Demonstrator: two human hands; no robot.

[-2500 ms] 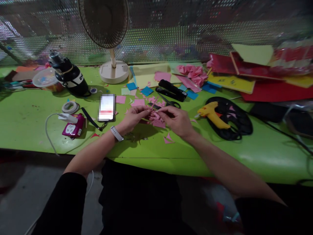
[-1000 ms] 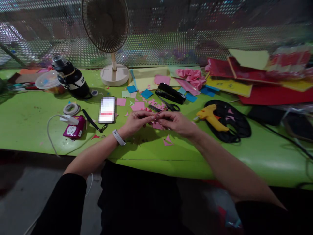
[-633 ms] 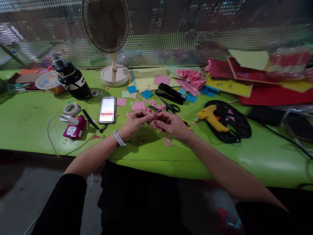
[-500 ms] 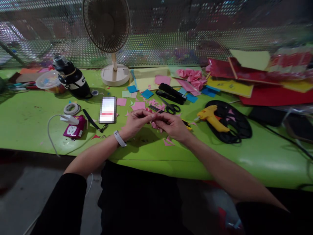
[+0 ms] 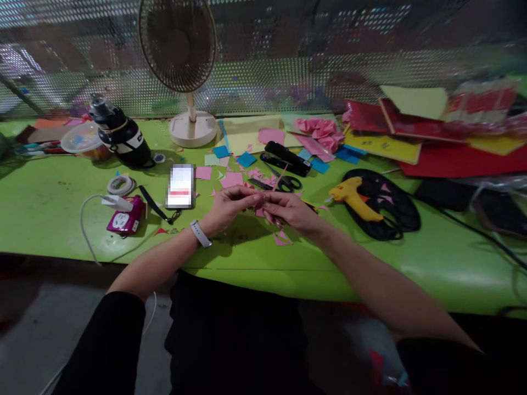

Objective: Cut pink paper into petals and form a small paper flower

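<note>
My left hand (image 5: pixel 233 207) and my right hand (image 5: pixel 293 212) meet over the green table, fingertips pinched together. Between them is a small piece of pink paper, mostly hidden by the fingers; a thin pink paper strip (image 5: pixel 281 176) pokes up from the right fingertips. Just behind the hands lie black-handled scissors (image 5: pixel 288 182) and a black stapler (image 5: pixel 287 158) among pink paper scraps (image 5: pixel 231 179). One more pink scrap (image 5: pixel 282 238) lies in front of my right hand. Part of a yellow and black tool (image 5: pixel 309 207) shows behind the right wrist.
Left stand a phone (image 5: pixel 180 186), a purple power adapter (image 5: pixel 125 218), a tape roll (image 5: pixel 121 185), a black bottle (image 5: pixel 123 137) and a fan (image 5: pixel 191 129). Right, a yellow glue gun (image 5: pixel 357 199) rests on a black pad (image 5: pixel 405 214). Coloured sheets (image 5: pixel 448 160) are piled behind.
The pink strip now stands up above my right fingertips, where it did not show before. Both hands stay together in nearly the same place; the view has shifted slightly.
</note>
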